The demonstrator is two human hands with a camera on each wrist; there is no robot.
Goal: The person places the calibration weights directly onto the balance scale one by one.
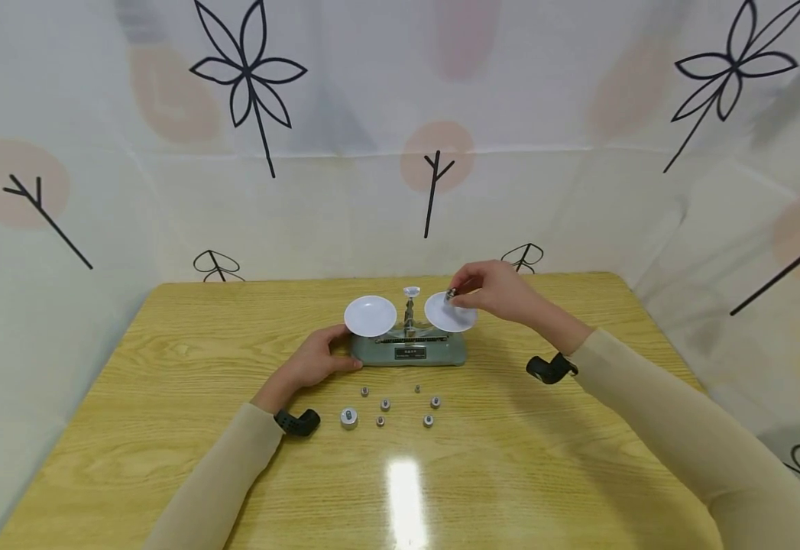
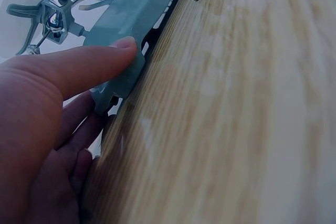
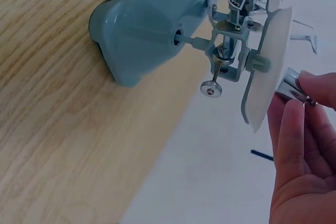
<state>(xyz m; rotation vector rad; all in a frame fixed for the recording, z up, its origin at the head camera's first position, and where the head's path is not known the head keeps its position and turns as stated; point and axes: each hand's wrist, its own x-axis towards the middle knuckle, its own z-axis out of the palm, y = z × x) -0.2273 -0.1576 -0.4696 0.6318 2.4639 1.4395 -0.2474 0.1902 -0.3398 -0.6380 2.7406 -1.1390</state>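
A balance scale (image 1: 379,354) with a pale green base stands toward the back of the wooden table. My left hand (image 1: 313,359) holds the base's left end. In the left wrist view its thumb (image 2: 100,62) lies on the front, and the other fingers are behind the end. At the right pan (image 1: 460,318), my right hand (image 1: 499,289) pinches a shiny metal weight (image 3: 290,85) between thumb and fingers. The weight is at the pan's face; whether it bears on the pan I cannot tell. The left pan (image 1: 370,316) carries nothing.
Several metal weights of different sizes stand on the table in front of the scale, the largest weight (image 1: 348,418) at the left. A patterned cloth (image 1: 344,206) hangs behind the table (image 1: 544,458) and at its sides.
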